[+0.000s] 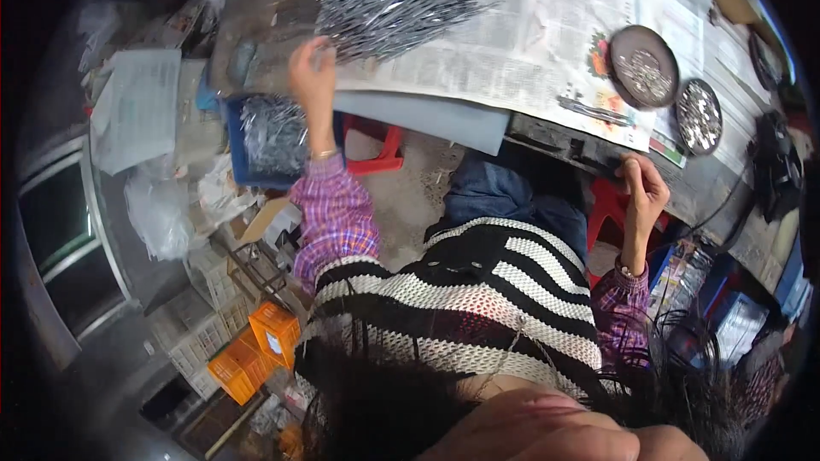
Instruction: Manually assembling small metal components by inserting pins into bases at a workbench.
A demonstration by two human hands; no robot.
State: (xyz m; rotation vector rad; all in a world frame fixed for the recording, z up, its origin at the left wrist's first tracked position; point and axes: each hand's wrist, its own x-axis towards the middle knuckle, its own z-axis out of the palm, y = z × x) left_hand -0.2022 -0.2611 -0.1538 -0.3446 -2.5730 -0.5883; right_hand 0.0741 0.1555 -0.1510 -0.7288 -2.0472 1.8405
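Note:
My left hand [313,73] is raised at the near left edge of a large pile of thin, shiny metal strips [406,4] lying on newspaper. Its fingers are bent and a little blurred, with a gap between thumb and fingertips, and I see nothing in them. At the table's front edge, on the right, my right hand [644,183] is closed, thumb and fingers pressed together; whatever they hold is too small or hidden. Nearby on the newspaper lies a small bunch of thin dark strips [595,111]. Beyond it are a round brown dish [618,49] and an oval dark dish [684,148], both with small shiny metal pieces.
Below my left forearm stands a blue bin [242,166] of clear plastic or shiny pieces, beside a red stool [389,160]. A grey-blue panel [427,119] juts from under the newspaper [521,51]. Orange boxes [242,369] and pale crates [192,343] stand at lower left.

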